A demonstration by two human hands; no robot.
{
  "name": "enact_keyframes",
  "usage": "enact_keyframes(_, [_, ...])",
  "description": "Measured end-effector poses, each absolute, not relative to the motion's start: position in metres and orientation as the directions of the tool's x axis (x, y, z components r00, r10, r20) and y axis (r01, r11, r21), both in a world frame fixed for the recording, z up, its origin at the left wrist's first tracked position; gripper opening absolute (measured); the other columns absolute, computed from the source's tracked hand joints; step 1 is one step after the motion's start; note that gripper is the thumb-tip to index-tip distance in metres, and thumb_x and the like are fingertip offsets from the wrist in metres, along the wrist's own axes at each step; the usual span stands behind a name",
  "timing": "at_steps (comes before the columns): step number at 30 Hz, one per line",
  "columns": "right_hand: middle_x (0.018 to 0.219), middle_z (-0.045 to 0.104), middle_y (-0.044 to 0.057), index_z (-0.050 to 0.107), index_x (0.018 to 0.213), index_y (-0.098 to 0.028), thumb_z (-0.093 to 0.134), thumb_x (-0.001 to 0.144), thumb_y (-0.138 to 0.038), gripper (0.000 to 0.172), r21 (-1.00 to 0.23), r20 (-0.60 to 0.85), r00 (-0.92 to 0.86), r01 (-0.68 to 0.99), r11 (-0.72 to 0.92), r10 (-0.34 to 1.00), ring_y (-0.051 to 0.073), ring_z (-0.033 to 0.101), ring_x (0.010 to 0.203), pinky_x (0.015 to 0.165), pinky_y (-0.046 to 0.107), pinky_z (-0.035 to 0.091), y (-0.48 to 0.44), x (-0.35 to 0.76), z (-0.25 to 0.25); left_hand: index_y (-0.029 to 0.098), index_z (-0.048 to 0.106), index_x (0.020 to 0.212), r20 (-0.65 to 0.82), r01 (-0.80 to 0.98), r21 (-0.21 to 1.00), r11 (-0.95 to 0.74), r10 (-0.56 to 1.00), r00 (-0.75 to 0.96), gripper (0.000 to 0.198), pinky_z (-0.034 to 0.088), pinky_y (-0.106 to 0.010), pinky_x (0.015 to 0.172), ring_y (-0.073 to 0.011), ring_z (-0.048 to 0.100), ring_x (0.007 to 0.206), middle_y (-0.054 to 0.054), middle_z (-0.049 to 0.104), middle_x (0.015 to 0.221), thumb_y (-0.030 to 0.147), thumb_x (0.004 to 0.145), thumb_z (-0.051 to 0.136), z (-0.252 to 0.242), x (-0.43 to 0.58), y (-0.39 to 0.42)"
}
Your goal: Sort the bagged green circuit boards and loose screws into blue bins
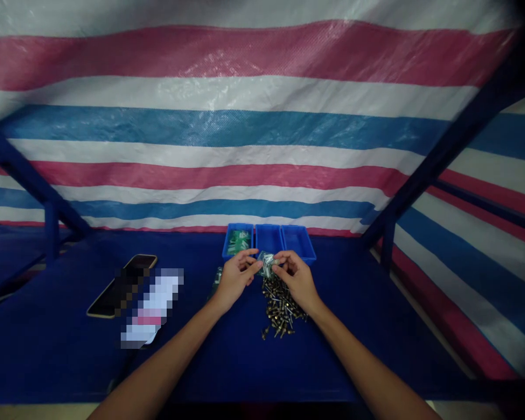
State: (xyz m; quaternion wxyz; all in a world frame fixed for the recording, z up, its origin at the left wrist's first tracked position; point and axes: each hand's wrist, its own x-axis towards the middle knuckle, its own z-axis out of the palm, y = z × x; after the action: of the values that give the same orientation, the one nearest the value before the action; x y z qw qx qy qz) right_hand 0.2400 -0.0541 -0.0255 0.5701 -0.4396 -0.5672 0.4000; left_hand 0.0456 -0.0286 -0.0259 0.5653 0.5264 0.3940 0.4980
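Observation:
My left hand (236, 280) and my right hand (295, 281) meet above the blue tabletop (201, 361), their fingertips pinching a small clear plastic bag (267, 263) with greenish and silvery contents. Right below my hands lies a loose pile of brass-coloured screws (280, 309). Behind them stand three blue plastic bins in a row: the left bin (238, 241) holds green items, while the middle bin (268, 239) and right bin (297, 242) show nothing I can make out. A small green item (217, 282) lies just beside my left hand.
A smartphone (120, 286) lies face up to the left, next to a pixelated, blurred white and pink object (152, 306). Dark blue metal struts (446, 146) frame the table, and a striped pink, white and blue tarpaulin (245, 116) hangs behind it.

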Motion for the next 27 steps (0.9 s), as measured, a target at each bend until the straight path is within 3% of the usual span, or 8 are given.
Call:
enact_keyframes(4, [0.088,0.058,-0.001,0.066,0.114,-0.025,0.079,0.088,-0.038,0.032,-0.951,0.309,0.033,0.004,0.309,0.951,0.014,0.048,0.064,0.063,0.028,0.041,-0.055,0.239,-0.023,0.015,0.075,0.099,0.044,-0.11,0.994,-0.02,0.973,0.225,0.042,0.031,-0.018,0.043,-0.0062,0.045,0.05,0.004,0.057,0.068,0.054,0.083,0.081,-0.025,0.045,-0.03])
enact_keyframes(11, [0.083,0.058,-0.002,0.063,0.117,-0.025,0.074,0.093,-0.044,0.032,-0.953,0.302,0.024,0.015,0.302,0.953,0.015,0.05,0.063,0.061,0.029,0.041,-0.054,0.239,-0.024,0.017,0.075,0.097,0.092,-0.045,0.995,-0.085,0.973,0.212,0.037,0.032,-0.019,0.047,-0.0073,0.045,0.052,0.004,0.057,0.069,0.053,0.087,0.078,-0.029,0.045,-0.029])
enact_keyframes(16, [0.084,0.061,-0.001,0.062,0.119,-0.024,0.07,0.096,-0.046,0.033,-0.952,0.304,0.022,0.041,0.303,0.952,0.015,0.05,0.063,0.061,0.029,0.04,-0.053,0.241,-0.027,0.018,0.073,0.101,0.189,0.006,0.982,-0.191,0.975,0.119,0.035,0.036,-0.02,0.049,-0.0083,0.047,0.053,0.003,0.059,0.07,0.051,0.092,0.073,-0.022,0.034,-0.02])
enact_keyframes(22, [0.085,0.064,0.0,0.062,0.12,-0.024,0.068,0.098,-0.044,0.03,-0.95,0.307,0.04,0.069,0.304,0.951,0.015,0.052,0.064,0.06,0.028,0.04,-0.053,0.241,-0.028,0.017,0.069,0.105,0.371,0.152,0.928,-0.34,0.886,-0.28,0.034,0.044,-0.023,0.057,-0.0117,0.056,0.059,-0.001,0.069,0.082,0.049,0.096,0.067,-0.014,-0.004,0.008])
enact_keyframes(24, [0.085,0.064,0.0,0.062,0.12,-0.024,0.067,0.098,-0.044,0.03,-0.95,0.307,0.035,0.071,0.304,0.951,0.015,0.053,0.065,0.059,0.028,0.041,-0.054,0.241,-0.028,0.017,0.07,0.107,0.418,0.235,0.904,-0.358,0.857,-0.301,0.032,0.049,-0.025,0.066,-0.016,0.064,0.072,-0.005,0.073,0.09,0.047,0.096,0.067,-0.016,-0.011,0.012])
enact_keyframes(27, [0.085,0.064,0.0,0.062,0.12,-0.024,0.066,0.099,-0.044,0.029,-0.952,0.301,0.03,0.068,0.298,0.953,0.016,0.054,0.066,0.059,0.028,0.041,-0.055,0.24,-0.028,0.02,0.066,0.123,0.436,0.407,0.854,-0.324,0.873,-0.22,0.033,0.049,-0.028,0.066,-0.017,0.063,0.067,-0.002,0.072,0.085,0.042,0.098,0.065,-0.021,-0.011,0.009])
